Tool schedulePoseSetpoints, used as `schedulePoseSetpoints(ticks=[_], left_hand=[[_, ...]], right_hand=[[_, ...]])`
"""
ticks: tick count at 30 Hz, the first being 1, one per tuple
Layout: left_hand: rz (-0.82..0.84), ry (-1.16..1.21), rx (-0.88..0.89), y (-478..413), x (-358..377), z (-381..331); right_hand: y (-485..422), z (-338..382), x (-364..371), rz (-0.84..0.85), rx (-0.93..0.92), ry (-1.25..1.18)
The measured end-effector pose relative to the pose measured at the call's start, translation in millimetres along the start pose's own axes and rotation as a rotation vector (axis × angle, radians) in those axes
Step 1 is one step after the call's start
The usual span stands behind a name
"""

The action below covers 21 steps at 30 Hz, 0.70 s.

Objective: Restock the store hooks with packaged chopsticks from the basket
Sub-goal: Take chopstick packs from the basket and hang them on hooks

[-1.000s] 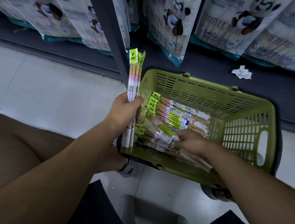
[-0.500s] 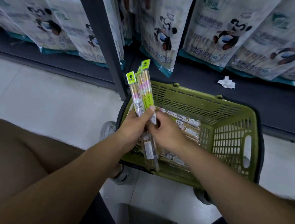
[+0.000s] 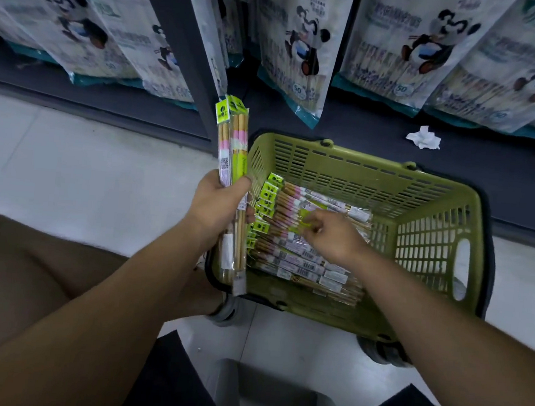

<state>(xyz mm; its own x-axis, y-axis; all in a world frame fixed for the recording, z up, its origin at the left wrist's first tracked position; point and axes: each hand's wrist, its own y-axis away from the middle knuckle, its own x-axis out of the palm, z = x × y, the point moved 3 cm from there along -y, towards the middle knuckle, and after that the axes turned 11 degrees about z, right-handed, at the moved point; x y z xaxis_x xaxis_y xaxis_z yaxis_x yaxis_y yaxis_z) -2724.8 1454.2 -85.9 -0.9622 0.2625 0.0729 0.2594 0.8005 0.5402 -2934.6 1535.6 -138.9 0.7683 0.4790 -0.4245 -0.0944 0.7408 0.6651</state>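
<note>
Both hands are over the green basket (image 3: 352, 174), which sits on the pale floor (image 3: 84, 170) against the dark base of the shelf (image 3: 472, 175). My left hand (image 3: 217, 205) grips a bundle of chopstick packs (image 3: 233, 154), fingers wrapped round its middle. The bundle stands nearly upright just outside the basket's left edge, green header cards at the top. My right hand (image 3: 331, 237) reaches down into the basket with its fingers bent. The fingertips are at a pack with a green label, but I cannot tell whether they pinch it or only touch it (the fingers are blurred).

More chopstick packs (image 3: 303, 261) lie flat in the basket, stacked from the left wall toward the middle, with their header cards lined up at the left. The right part of the basket floor shows bare mesh. A crumpled white tissue (image 3: 424, 138) lies on the shelf base behind the basket's far right corner. Large panda-printed bags (image 3: 302, 44) hang above it. A grey stool (image 3: 275, 397) shows at the bottom, between my legs.
</note>
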Motion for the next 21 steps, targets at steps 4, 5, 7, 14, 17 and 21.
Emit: schedulePoseSetpoints(ticks=[4,5,7,14,17,21], left_hand=[[0.064,-0.004,-0.019,0.6,-4.4,0.0],[0.072,-0.019,-0.013,0.4,-4.0,0.7],[0.084,-0.039,0.001,0.5,-2.8,1.9],[0.08,-0.055,0.018,-1.5,-4.2,3.6],[0.074,-0.036,0.025,-3.1,-4.7,3.5],[0.078,-0.039,0.025,-4.1,-4.2,4.3]], right_hand=[[-11.1,-52.6,26.2,0.151,0.145,0.267],[-13.4,-58.5,32.1,0.158,0.147,0.325],[-17.2,-62.9,41.3,0.08,0.114,0.426],[-33.2,-55.6,49.7,-0.057,0.106,0.633],[-38.6,-51.9,48.3,-0.034,0.163,0.639],[-39.5,-51.1,47.9,-0.033,0.188,0.605]])
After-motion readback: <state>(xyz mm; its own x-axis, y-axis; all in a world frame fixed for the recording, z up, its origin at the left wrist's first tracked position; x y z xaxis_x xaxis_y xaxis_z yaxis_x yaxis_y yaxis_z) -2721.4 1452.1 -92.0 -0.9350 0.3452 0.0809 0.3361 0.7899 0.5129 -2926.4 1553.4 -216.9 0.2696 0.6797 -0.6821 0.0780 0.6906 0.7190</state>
